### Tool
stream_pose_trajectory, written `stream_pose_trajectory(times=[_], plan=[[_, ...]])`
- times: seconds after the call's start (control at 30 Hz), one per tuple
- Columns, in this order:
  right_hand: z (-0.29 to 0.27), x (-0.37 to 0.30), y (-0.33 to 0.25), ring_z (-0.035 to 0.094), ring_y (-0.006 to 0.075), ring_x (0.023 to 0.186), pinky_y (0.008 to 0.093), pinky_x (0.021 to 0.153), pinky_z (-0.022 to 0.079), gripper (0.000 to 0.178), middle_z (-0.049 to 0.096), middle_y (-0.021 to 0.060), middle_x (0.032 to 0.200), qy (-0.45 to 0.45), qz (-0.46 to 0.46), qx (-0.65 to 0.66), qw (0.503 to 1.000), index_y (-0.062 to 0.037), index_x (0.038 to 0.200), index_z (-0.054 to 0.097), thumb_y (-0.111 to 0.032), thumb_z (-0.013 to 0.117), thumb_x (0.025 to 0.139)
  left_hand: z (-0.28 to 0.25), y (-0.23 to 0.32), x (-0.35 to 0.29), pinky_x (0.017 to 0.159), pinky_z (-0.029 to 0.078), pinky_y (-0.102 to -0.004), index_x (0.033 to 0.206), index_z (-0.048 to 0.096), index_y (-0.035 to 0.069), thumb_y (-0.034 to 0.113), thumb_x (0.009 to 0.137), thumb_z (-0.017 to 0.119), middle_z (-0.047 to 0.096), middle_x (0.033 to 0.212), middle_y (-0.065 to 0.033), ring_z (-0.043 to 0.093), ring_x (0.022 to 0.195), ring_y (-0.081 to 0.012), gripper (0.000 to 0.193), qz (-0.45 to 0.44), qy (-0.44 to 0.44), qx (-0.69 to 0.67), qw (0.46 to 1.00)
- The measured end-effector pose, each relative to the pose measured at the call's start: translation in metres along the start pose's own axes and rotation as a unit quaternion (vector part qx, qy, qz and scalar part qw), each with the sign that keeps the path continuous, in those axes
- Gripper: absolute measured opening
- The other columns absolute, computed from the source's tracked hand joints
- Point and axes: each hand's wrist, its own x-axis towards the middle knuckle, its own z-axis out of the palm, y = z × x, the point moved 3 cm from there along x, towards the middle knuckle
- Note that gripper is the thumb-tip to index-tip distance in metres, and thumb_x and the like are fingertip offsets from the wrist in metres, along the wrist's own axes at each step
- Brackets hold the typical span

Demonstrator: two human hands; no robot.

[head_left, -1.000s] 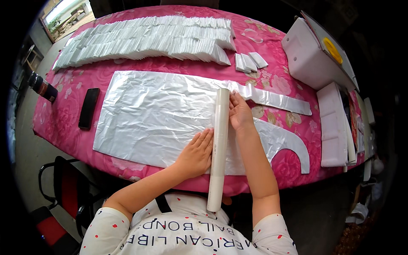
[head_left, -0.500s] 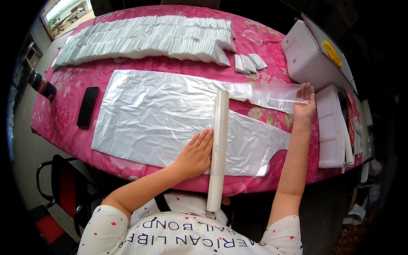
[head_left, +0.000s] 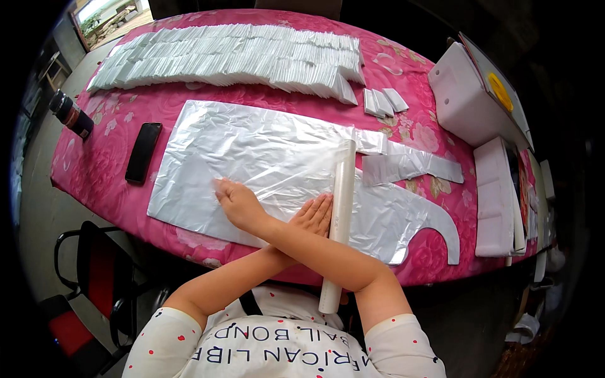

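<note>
Two forearms cross over the middle of our counter [head_left: 101, 170], which wears a pink flowered cloth. Our right hand [head_left: 236, 203] has reached across to the left and lies palm down on the wide sheet of thin, crinkled translucent plastic film [head_left: 252, 151], its fingers open and flat and gripping nothing — a pose that seems meant to press the film smooth and keep it from sliding. Our left hand [head_left: 313, 215] passes under the right forearm and rests, fingers stretched out and open, on the film, touching or just beside the long white tube-shaped roll [head_left: 340, 214]; we judge that it steadies the roll so it will not turn. The roll lies across the film from the far side toward us, and its near end hangs past the counter's edge above our lap. Right of the roll the film is cut to a shape, with a narrow strap [head_left: 409, 165] and a curved notch [head_left: 435, 236] near the counter's edge. Along the far side a long row of folded white plastic packets [head_left: 220, 60] lies overlapped like shingles, and a few loose ones [head_left: 384, 101] lie at its right end. A black phone [head_left: 143, 152] lies left of the film, a dark bottle [head_left: 71, 114] further left, and white boxes [head_left: 466, 104] stand at the right.
</note>
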Motion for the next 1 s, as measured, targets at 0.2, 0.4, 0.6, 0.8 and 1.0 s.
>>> stream_pose_trajectory(times=[0.2,0.4,0.6,0.8,1.0], plan=[[-0.027,-0.047,-0.044,0.036,0.0335,0.129,0.0421,0.103,0.032,0.046,0.048,0.017,0.13,-0.059,-0.139,-0.081,0.985,-0.0018,0.124,0.051,-0.021,0.06,0.083,-0.005,0.003,0.004,0.111,0.017,-0.043,0.135,0.028,-0.01,0.025,0.087,0.038,0.026,0.144,-0.0231,0.023,0.136,-0.0322,0.06,-0.017,-0.049,-0.041,0.998],[-0.136,-0.136,-0.007,0.039,0.032,0.126,0.0452,0.103,0.031,0.042,0.051,0.0122,0.128,0.083,-0.166,-0.297,0.937,-0.0046,0.118,0.056,-0.017,0.062,0.079,-0.016,0.002,-0.005,0.111,0.014,-0.0455,0.134,0.025,-0.013,0.024,0.085,0.039,0.023,0.143,-0.0282,0.02,0.136,-0.0385,0.063,-0.076,0.017,-0.143,0.987],[-0.168,-0.178,0.016,0.032,0.031,0.132,0.0434,0.105,0.028,0.048,0.04,0.0129,0.139,0.006,-0.123,-0.349,0.929,-0.0045,0.126,0.05,-0.03,0.054,0.086,-0.015,0.001,-0.004,0.111,0.011,-0.0474,0.135,0.018,-0.016,0.022,0.08,0.041,0.021,0.143,-0.0306,0.017,0.136,-0.0393,0.07,-0.075,-0.024,-0.117,0.99],[-0.145,-0.148,0.016,0.025,0.0317,0.135,0.0429,0.109,0.02,0.056,0.037,0.011,0.141,-0.035,-0.167,-0.406,0.898,-0.0052,0.132,0.044,-0.042,0.041,0.09,-0.055,-0.027,-0.015,0.111,0.011,-0.048,0.139,0.016,-0.009,0.006,0.075,0.047,0.023,0.144,-0.0251,0.017,0.137,-0.0379,0.072,-0.075,0.067,-0.286,0.953],[-0.055,-0.087,-0.048,0.029,0.0313,0.133,0.0434,0.108,0.023,0.052,0.043,0.0109,0.137,-0.193,-0.221,-0.046,0.955,-0.006,0.13,0.046,-0.041,0.039,0.093,-0.13,-0.099,-0.089,0.108,0.023,-0.0411,0.138,0.025,-0.004,0.0,0.081,0.042,0.034,0.14,-0.0206,0.032,0.13,-0.0347,0.06,-0.154,0.16,-0.206,0.953]])
